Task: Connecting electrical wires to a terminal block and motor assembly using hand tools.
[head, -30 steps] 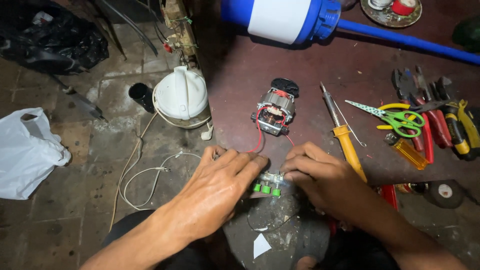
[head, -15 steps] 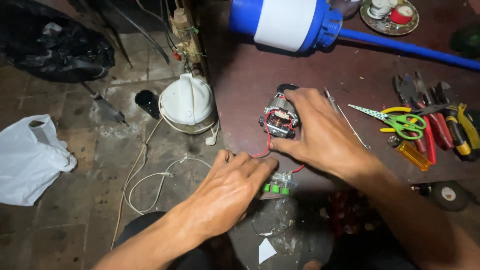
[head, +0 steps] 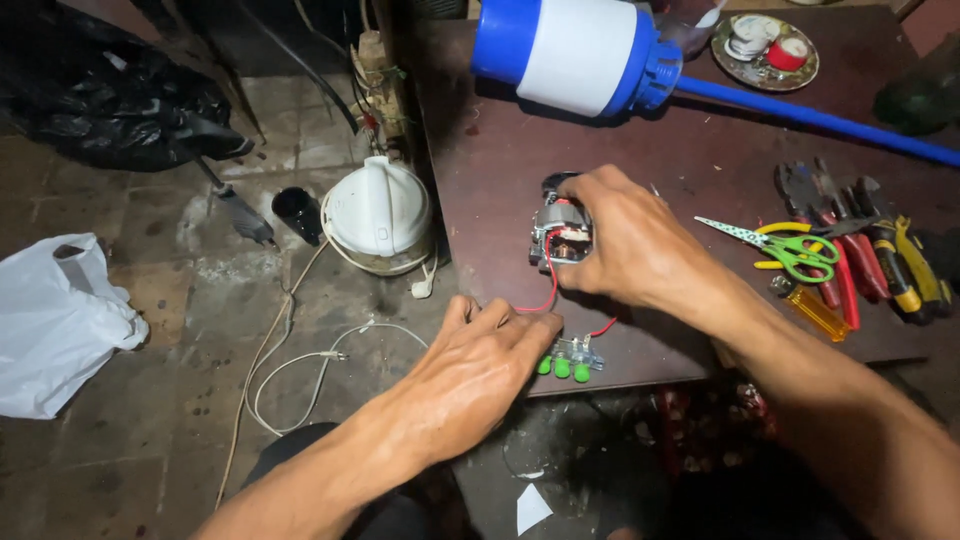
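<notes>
In the middle of the frame, the right hand [head: 625, 240] is closed around a small motor [head: 560, 232] on the worktop [head: 700, 150]. Lower down, the left hand [head: 480, 365] lies curled beside a switch with green buttons [head: 568, 362]; whether it grips anything, I cannot tell.

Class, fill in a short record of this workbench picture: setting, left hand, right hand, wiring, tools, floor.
setting: dark red table above a tiled floor
left hand: left hand rests at the table edge beside a switch block with green buttons
right hand: right hand grips a small electric motor
wiring: red wires run from motor to block
tools: green scissors, pliers
floor: white appliance base, white plastic bag
</notes>
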